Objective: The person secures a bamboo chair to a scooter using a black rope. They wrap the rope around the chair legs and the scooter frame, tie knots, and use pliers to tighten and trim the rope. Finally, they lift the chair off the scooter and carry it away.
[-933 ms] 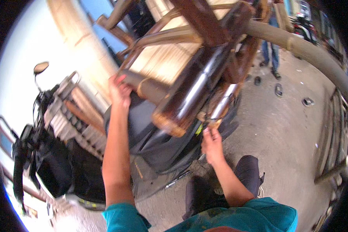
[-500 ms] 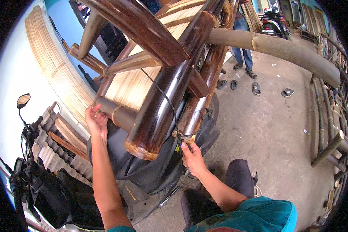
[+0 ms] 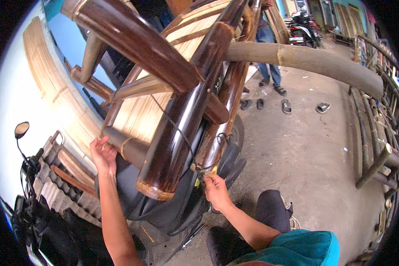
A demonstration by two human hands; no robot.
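Here my left hand (image 3: 103, 155) is pressed against the end of a pale bamboo crossbar (image 3: 128, 148), fingers spread and wrapped loosely over its rounded tip, not clenched. My right hand (image 3: 215, 190) is pinched shut on a thin dark cord (image 3: 181, 133), just below the end of a glossy brown pole (image 3: 217, 146). The cord runs up from my fingers, loops round that pole and crosses the thick dark bamboo pole (image 3: 181, 124) beside it, whose cut end hangs just left of my right hand. All these poles belong to a bamboo frame (image 3: 164, 93) with a pale slatted panel, lying tilted over the dark scooter (image 3: 164, 213) in front of me. A 2nd motorbike with a round mirror (image 3: 21, 129) stands to my left. On the concrete floor (image 3: 306, 146) lie 4 sandals (image 3: 286, 106), near a person in jeans (image 3: 267, 37) standing behind the frame.
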